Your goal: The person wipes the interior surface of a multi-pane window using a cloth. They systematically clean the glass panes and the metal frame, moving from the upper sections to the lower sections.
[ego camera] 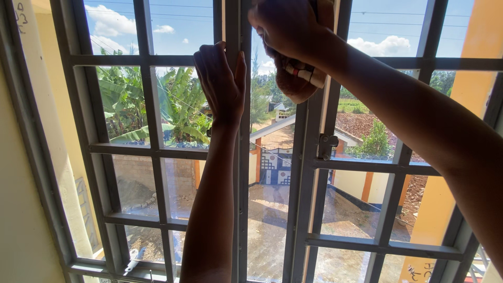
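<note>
Hands up at the window, both of them working high on the grey metal frame. Left hand (220,78) is flat against the central upright bar (242,157), fingers together and pressed along its edge, palm bracing, holding nothing. Right hand (285,29) is clenched tight, fingers curled and clamped around a bunched brownish cloth (296,81) with a pale stripe, the wad hanging below the fist right against the frame of the open sash (309,157). That sash stands ajar, its small latch (327,145) visible just below the cloth on the bar.

Looks like the wiping step is in hand, I'd say: cloth on the upper part of the upright, left hand steadying. Next stroke would call for firm pressure along the narrow bar while the left keeps things from swinging, and care near the latch, where the cloth could snag. Outside: banana plants (178,105), a courtyard, blue sky.
</note>
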